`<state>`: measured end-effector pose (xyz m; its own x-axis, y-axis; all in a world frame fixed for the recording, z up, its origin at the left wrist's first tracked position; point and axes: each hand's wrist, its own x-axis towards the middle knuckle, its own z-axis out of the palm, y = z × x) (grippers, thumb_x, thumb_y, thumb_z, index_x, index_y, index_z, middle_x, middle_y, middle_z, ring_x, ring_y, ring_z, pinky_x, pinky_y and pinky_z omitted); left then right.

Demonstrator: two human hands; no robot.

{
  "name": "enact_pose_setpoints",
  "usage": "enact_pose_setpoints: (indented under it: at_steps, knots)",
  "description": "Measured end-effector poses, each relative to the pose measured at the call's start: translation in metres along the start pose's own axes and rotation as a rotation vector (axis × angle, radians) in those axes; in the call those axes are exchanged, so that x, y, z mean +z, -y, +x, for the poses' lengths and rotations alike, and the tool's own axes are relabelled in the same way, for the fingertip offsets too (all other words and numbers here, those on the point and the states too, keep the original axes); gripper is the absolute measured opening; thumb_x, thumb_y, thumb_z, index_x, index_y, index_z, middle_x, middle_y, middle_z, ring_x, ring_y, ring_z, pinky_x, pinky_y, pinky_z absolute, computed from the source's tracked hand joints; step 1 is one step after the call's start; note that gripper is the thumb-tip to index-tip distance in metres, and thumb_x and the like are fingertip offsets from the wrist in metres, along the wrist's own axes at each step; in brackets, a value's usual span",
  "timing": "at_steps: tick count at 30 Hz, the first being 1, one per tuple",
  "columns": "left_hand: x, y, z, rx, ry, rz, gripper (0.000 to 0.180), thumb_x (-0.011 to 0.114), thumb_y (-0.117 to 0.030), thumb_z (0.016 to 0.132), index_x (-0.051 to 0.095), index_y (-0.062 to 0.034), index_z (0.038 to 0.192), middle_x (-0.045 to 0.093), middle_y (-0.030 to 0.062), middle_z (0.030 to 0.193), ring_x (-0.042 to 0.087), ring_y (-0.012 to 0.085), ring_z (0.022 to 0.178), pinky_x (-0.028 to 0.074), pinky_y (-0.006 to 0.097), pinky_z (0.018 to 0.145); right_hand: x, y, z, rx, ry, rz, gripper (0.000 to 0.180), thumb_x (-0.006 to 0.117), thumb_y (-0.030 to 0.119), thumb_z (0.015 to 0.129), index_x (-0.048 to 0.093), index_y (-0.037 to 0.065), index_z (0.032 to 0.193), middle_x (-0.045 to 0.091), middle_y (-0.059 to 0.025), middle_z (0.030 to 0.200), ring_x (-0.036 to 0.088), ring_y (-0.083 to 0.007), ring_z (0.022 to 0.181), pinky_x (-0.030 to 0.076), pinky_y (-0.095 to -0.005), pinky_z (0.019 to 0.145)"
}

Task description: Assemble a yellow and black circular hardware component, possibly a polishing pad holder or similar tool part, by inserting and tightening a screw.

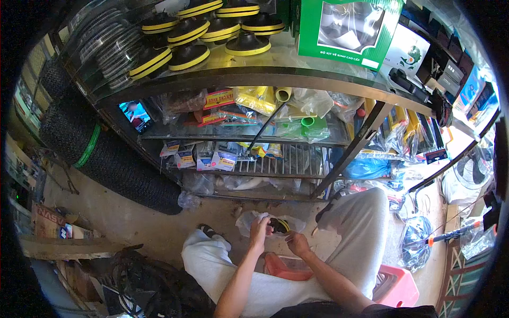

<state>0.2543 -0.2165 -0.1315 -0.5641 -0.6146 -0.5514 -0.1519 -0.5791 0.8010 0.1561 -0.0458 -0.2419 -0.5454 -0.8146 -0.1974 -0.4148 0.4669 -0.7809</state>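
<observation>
A black backing pad with a yellow rim (281,226) sits in a clear plastic bag (244,219), low in front of me between my knees. My left hand (259,231) is closed around the bag at the pad's left side, its fingertips against the pad. Just right of the pad, my right hand (298,244) is closed in a pinch at the bag's edge; its fingertips are partly hidden. More black and yellow pads (247,44) lie in a group on the glass top of the shelf.
Ahead stands a metal shelf (254,79) with bagged goods on its tiers. A green box (347,32) rests on top; a lit phone (135,116) leans at its left. Mesh rolls (106,143) lean left. A pink stool (396,286) is under me, coiled black cable (140,283) lower left.
</observation>
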Motion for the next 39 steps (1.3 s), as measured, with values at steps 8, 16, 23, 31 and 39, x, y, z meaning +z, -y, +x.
enact_pose_setpoints:
  at_steps: [8,16,23,31,39]
  knots:
    - [-0.014,0.012,0.010,-0.019,-0.089,-0.058,0.015,0.063,-0.026,0.089,0.061,-0.0113,0.092,0.058,-0.0003,0.078,0.057,0.0090,0.060,0.046,0.025,0.054,-0.006,0.007,-0.006,0.187,-0.030,0.079,0.029,0.066,0.001,0.080,0.070,0.001,0.110,0.075,-0.0154,0.093,0.075,-0.0244,0.073,0.058,-0.0351,0.070]
    - [-0.018,0.007,0.012,-0.102,-0.132,-0.289,0.014,0.067,-0.023,0.086,0.059,-0.0117,0.090,0.059,-0.0006,0.083,0.058,0.0090,0.067,0.048,0.026,0.057,-0.037,0.058,0.000,0.183,0.164,0.054,0.025,0.061,0.016,0.094,0.069,0.000,0.112,0.075,-0.0143,0.079,0.075,-0.0223,0.073,0.058,-0.0351,0.069]
    - [-0.041,0.020,0.029,-0.076,-0.129,-0.357,0.017,0.069,-0.027,0.086,0.059,-0.0140,0.080,0.058,-0.0003,0.073,0.061,0.0142,0.068,0.052,0.029,0.065,-0.230,0.336,0.005,-0.623,0.145,0.019,0.025,0.064,0.021,0.094,0.072,0.000,0.105,0.074,-0.0176,0.093,0.073,-0.0333,0.081,0.058,-0.0403,0.076]
    - [-0.035,-0.004,0.030,-0.083,-0.099,-0.485,0.017,0.070,-0.023,0.083,0.057,-0.0149,0.078,0.057,-0.0010,0.072,0.057,0.0125,0.064,0.049,0.028,0.064,-0.377,0.502,0.169,-0.794,-0.506,-0.912,0.041,0.066,0.038,0.088,0.073,0.001,0.105,0.071,-0.0244,0.100,0.069,-0.0397,0.098,0.055,-0.0476,0.090]
    - [-0.086,-0.026,0.019,-0.077,-0.216,-0.678,0.017,0.071,-0.020,0.082,0.055,-0.0154,0.076,0.056,-0.0012,0.071,0.057,0.0133,0.067,0.047,0.030,0.069,-0.365,0.537,0.213,-0.509,-0.527,-1.173,0.046,0.065,0.049,0.086,0.077,0.006,0.097,0.074,-0.0186,0.096,0.071,-0.0376,0.093,0.056,-0.0453,0.088]
